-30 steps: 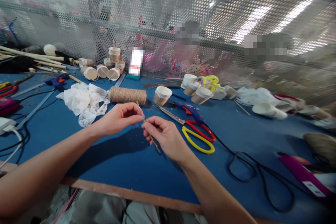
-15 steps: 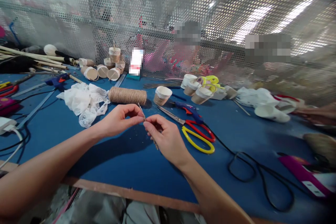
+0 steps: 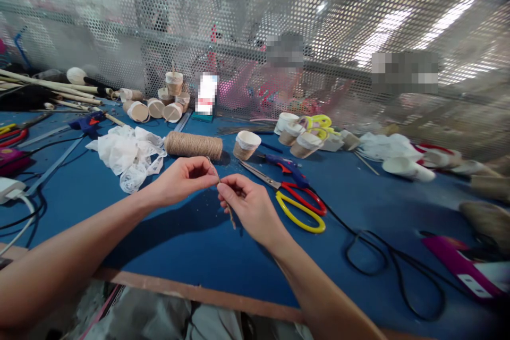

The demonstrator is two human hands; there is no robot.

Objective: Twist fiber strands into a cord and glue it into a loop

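Observation:
Between my two hands runs a short brown piece of twine, pinched at its middle. My left hand grips it between thumb and forefinger, with a bit of it poking up past the fingertips. Close beside, my right hand pinches the same twine, and its loose end hangs below the fingers. Behind my left hand lies a spool of jute twine on its side. A small cup with a white lace rim stands just beyond my hands. To the right lie scissors with one red and one yellow handle.
A blue glue gun lies behind the scissors, its black cord looping right. White lace is heaped at left. Several wrapped cups stand near the mesh panel; others sit with yellow ribbon. A magenta box lies right.
The twine has shifted slightly in my fingers: its lower end hangs further clear of my right hand. At the far right, another person's hand has left the white cups.

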